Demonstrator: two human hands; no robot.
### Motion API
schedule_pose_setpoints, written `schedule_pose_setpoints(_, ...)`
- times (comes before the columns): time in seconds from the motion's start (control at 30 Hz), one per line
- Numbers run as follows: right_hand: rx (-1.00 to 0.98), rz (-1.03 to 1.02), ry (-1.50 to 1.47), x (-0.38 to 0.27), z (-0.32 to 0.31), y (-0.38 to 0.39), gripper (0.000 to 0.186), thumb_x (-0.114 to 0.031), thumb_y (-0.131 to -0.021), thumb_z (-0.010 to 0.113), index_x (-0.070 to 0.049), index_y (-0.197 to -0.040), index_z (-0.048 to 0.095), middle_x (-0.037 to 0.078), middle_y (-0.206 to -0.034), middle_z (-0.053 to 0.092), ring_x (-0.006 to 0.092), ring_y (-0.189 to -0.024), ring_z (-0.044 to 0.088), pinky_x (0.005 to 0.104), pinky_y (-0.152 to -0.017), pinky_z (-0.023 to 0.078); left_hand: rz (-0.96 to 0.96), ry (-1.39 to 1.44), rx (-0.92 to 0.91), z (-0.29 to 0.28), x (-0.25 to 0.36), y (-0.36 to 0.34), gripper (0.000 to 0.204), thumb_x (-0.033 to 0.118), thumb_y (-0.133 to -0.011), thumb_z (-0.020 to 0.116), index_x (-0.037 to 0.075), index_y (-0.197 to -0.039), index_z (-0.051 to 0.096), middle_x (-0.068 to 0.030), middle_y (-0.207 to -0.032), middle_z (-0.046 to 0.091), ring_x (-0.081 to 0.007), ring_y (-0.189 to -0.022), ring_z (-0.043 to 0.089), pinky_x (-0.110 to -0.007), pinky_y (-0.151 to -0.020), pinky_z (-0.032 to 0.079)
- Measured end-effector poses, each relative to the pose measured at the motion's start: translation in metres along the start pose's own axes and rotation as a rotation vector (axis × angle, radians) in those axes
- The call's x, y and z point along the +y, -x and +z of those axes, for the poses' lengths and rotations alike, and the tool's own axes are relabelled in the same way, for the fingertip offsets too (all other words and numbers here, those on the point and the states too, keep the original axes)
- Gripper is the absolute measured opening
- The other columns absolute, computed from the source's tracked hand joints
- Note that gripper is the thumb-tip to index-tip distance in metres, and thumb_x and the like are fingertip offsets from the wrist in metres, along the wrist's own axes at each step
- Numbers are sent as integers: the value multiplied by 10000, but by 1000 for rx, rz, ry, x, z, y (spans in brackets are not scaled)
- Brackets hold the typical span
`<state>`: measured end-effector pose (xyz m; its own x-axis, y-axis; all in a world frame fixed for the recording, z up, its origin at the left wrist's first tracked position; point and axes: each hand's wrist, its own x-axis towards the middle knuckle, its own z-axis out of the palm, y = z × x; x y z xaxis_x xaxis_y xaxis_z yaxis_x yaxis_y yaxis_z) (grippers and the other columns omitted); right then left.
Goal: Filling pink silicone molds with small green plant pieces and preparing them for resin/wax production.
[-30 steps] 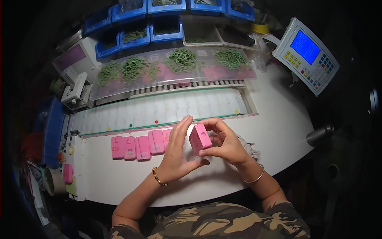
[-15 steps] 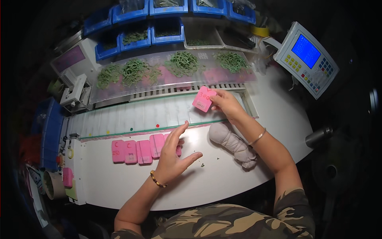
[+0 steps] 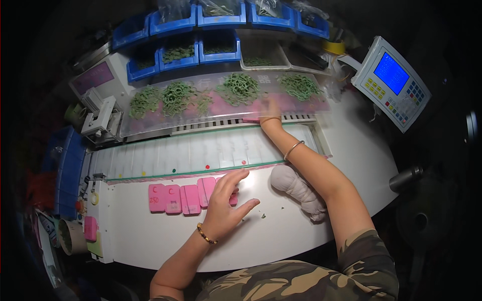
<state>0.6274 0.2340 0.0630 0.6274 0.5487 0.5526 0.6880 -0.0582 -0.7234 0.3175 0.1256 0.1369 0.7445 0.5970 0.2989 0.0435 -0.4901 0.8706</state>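
Observation:
My left hand (image 3: 227, 205) hovers over the white table, thumb and fingers apart, holding nothing. It partly covers the right end of a row of pink rectangular blocks (image 3: 190, 199), some with red handwriting. My right arm stretches forward across the glass-topped strip (image 3: 191, 154). My right hand (image 3: 271, 109) is beneath the translucent plastic shelf (image 3: 201, 123), where its fingers look blurred and cannot be made out. A pink edge (image 3: 251, 120) shows beside that wrist under the shelf; whether the hand holds it is hidden.
Heaps of green pieces (image 3: 238, 89) lie on the shelf, below blue bins (image 3: 219, 47). A wrapped grey-white cloth bundle (image 3: 296, 190) rests by my right forearm. At right stand a control panel with a blue screen (image 3: 391, 73) and a dark cylinder (image 3: 405, 178).
My right hand has moved forward from above the strip to under the shelf, taking the pink block out of clear sight. My left hand stays open over the table. The view has shifted slightly.

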Motion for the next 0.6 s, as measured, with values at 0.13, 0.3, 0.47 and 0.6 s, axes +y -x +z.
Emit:
schedule_pose_setpoints(0.13, -194, 83, 221, -24, 4, 3, 356, -237, -847, 644, -9, -1112, 573, 237, -1081, 606, 371, -1057, 575, 421, -916, 447, -18, -13, 21, -4, 0, 0, 591, 124, -766, 795, 76, -1299, 543, -116, -1369, 495, -222, -1163, 547, -334, -917, 499)
schedule_pose_setpoints(0.3, -341, -248, 113, -55, -8, 23, 586, -352, -798, 704, 14, -1226, 544, 268, -1250, 536, 392, -1153, 527, 466, -980, 409, -19, -33, 33, -1, -3, -1, 484, 109, -782, 777, 72, -1230, 597, -111, -1360, 499, -204, -1112, 570, -312, -891, 506)
schedule_pose_setpoints(0.47, -389, -305, 626, -59, 23, 25, 736, -551, -807, 622, -56, -1339, 504, 217, -1378, 483, 381, -1240, 475, 557, -1059, 296, -17, -34, 36, 1, -7, -3, 426, 105, -790, 769, 70, -1188, 620, -111, -1355, 492, -194, -1082, 576, -297, -865, 515)
schedule_pose_setpoints(0.6, -533, -347, 520, -90, 20, 7, 646, -534, -861, 543, -105, -1343, 512, 158, -1372, 511, 363, -1258, 469, 554, -1062, 300, -57, 32, 100, -1, -6, -2, 383, 169, -778, 772, 70, -1126, 644, -138, -1274, 553, -291, -1135, 545, -373, -922, 465)
